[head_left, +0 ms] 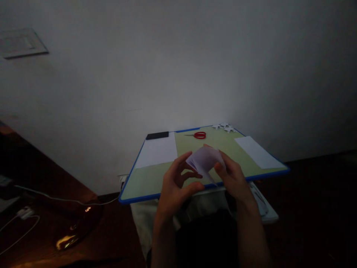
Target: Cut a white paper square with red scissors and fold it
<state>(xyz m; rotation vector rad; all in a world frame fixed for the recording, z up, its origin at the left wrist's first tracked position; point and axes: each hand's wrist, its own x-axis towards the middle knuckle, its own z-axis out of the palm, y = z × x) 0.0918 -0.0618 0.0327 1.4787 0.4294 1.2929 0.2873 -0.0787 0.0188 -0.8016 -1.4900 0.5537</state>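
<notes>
White folded paper [205, 159], pinched by left hand [175, 182] and right hand [232, 178], spans crosswise, narrow tip pointing down.

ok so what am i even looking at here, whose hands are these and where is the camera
No machine here: one camera worn on the person's head looks forward and down at their own bare hands. The left hand and right hand hold a folded white paper between them, over a green board with a blue rim. On it lie red scissors, a left white sheet, a right white sheet, a flat black item and white paper cut-outs at the far edge.
</notes>
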